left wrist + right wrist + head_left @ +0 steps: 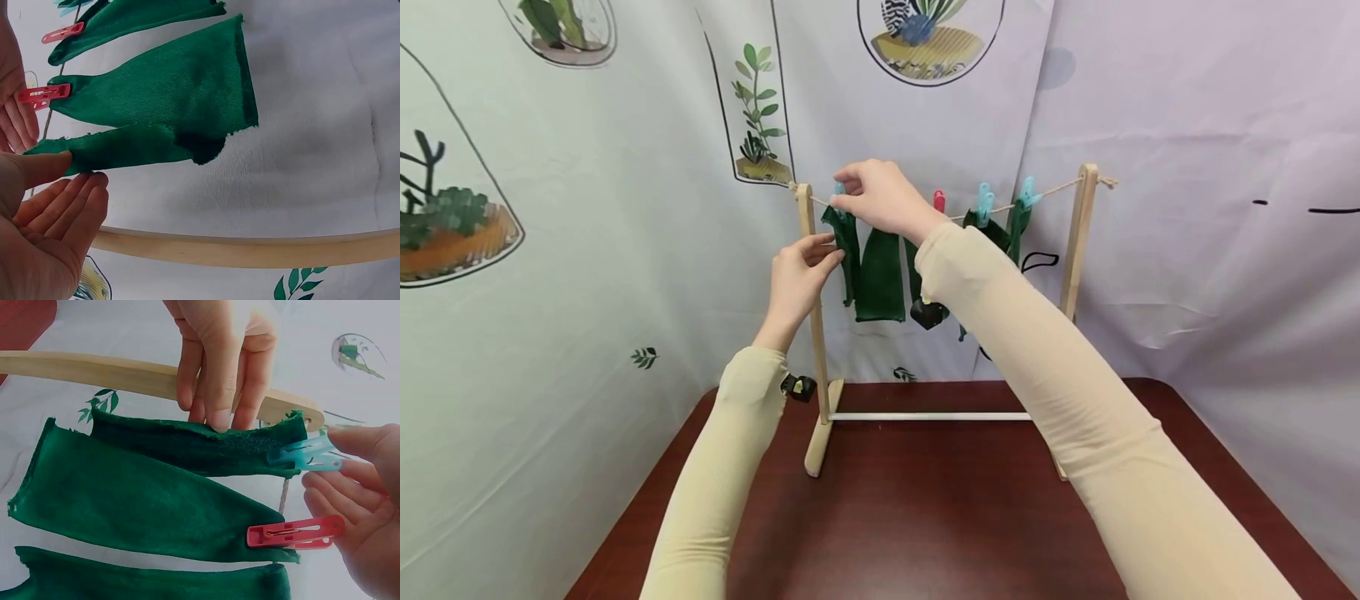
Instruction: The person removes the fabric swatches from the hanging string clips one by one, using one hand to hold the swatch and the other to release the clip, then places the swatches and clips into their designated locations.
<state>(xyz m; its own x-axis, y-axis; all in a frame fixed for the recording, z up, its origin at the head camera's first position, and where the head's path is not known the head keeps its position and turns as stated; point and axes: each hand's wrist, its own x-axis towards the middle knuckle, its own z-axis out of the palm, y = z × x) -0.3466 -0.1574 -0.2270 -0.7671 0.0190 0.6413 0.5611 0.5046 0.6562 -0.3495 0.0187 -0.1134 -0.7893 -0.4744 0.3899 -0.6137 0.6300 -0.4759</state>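
Note:
A strip of green cloth (pixel 847 250) hangs from the cord at its left end, under a light blue clothespin (pixel 305 455) that grips its top corner. My left hand (pixel 801 279) pinches the side edge of this cloth, thumb on one face and fingers behind. My right hand (pixel 883 198) is up at the cord, thumb and fingers spread around the handles of the blue clothespin. Beside it hangs a wider green cloth (pixel 144 494), held by a red clothespin (pixel 294 531) just below my right fingers.
The cord runs between two wooden posts (pixel 1077 242) joined low down by a white bar (pixel 925 416). Farther right, more green cloths hang from a red clothespin (pixel 939 200) and blue clothespins (pixel 985 202). A dark red table (pixel 887 517) lies below; a patterned curtain (pixel 1187 250) hangs behind.

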